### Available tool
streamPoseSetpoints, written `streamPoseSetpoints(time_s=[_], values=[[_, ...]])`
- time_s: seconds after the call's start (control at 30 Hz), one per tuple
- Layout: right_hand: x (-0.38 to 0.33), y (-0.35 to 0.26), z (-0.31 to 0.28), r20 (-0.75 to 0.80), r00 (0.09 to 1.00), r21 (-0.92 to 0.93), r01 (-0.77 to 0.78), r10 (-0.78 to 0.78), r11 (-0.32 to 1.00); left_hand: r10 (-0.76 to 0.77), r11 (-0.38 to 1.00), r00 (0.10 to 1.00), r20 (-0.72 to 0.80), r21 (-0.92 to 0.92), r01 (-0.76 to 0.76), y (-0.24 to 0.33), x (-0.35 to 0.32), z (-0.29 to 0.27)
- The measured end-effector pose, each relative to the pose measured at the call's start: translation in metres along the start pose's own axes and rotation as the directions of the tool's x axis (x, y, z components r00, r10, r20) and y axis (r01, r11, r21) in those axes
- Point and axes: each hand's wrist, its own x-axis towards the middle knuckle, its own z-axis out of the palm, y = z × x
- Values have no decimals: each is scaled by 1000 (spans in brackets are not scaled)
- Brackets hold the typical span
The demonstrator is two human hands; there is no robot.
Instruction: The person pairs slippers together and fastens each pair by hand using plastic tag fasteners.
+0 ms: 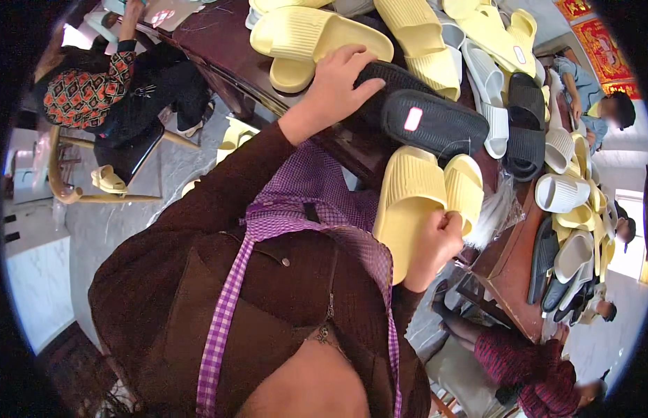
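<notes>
You worked at a dark brown wooden surface crowded with ribbed foam slippers. Pale yellow ones lay heaped at its far end, white ones trailed along its right side, and a few black ones lay among them. The floor to your left was pale grey stone, and a red wall hanging showed at the upper right. A person in a patterned top sat on a wooden chair at the upper left, and other people sat along the right and lower right of the surface.

Your left hand lay flat, fingers spread, on the heel end of a black slipper, which rested near the middle of the surface just behind a second black slipper bearing a small light label. Your right hand was closed on the near edge of a pair of yellow slippers held together at the surface's near edge, tilted toward you.

Your brown sleeves and purple checked apron covered the near part of the surface. Your right fingertips were tucked against the yellow foam, so the exact grip was hard to read. A clear plastic bag beside the pair was partly hidden, and the slippers at the far right blurred toward the rim.
</notes>
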Motion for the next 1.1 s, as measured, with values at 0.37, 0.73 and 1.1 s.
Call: streamPoseSetpoints(time_s=[0.37, 0.73, 1.1], values=[[73, 21, -140, -286, 931, -319, 130, -226, 939, -425, 563, 649, 630, -378, 735, -22, 2, -3], [208, 312, -242, -197, 980, -731, -168, 30, 661, -356, 56, 734, 578, -771, 634, 15, -9, -19], [156, 306, -201, -526, 838, -670, -306, -142, 676, -431, -75, 682, 591, -776, 626, 14, -32, -28]])
